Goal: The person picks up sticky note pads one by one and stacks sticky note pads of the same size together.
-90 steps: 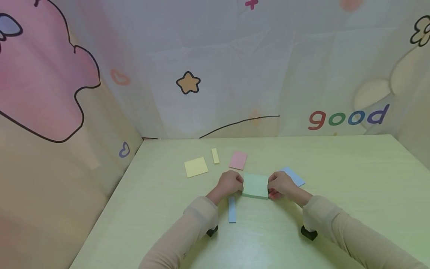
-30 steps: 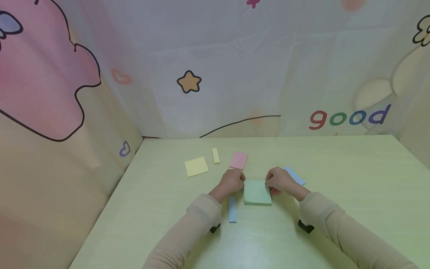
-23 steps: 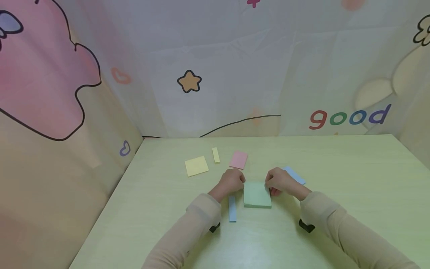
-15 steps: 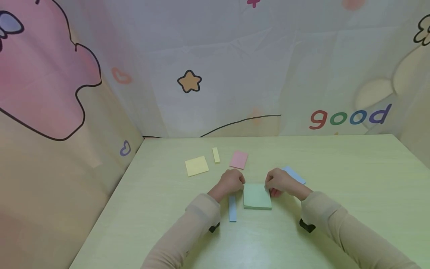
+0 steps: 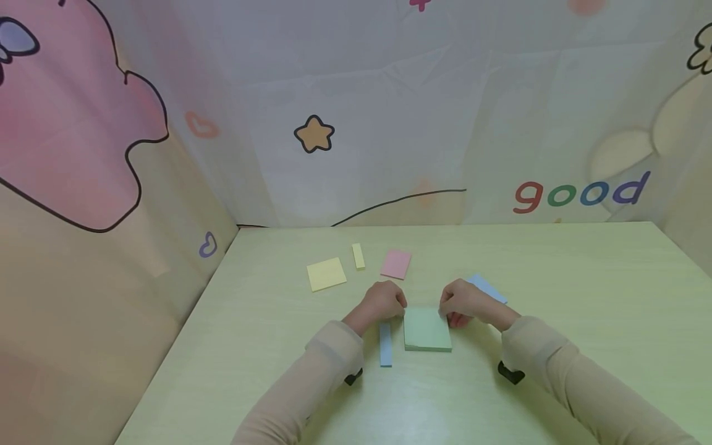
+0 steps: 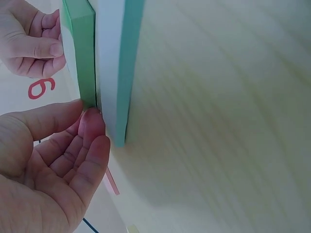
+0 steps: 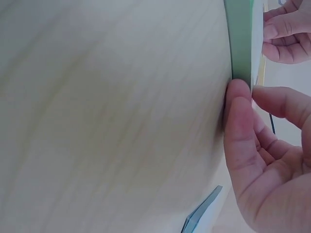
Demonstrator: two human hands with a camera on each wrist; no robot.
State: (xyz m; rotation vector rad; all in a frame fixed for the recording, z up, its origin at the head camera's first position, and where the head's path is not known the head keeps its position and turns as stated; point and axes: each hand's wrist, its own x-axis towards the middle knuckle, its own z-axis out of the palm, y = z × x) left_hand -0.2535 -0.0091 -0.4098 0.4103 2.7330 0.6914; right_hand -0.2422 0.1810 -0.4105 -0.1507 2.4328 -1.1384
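Observation:
A green sticky note pad point(image 5: 427, 330) lies at the middle of the table, a small curl in its near-left edge. My left hand point(image 5: 381, 301) pinches its far-left corner; the left wrist view shows thumb and fingertips point(image 6: 94, 124) on either face. My right hand point(image 5: 464, 301) pinches the far-right corner, with thumb above and fingers point(image 7: 239, 121) below in the right wrist view. Just left of the pad is a narrow blue sticky note strip point(image 5: 385, 345). A blue sticky note pad point(image 5: 491, 289) lies behind my right hand, partly covered by it.
Farther back on the table point(image 5: 584, 278) lie a pink sticky note pad point(image 5: 396, 264), a narrow yellow strip pad point(image 5: 358, 256) and a square yellow pad point(image 5: 326, 274). A printed cloth point(image 5: 361, 167) stands along the table's back edge.
The green pad has come toward me and looks flatter. My hands have shifted from its side edges to its far corners. The other pads have stayed put.

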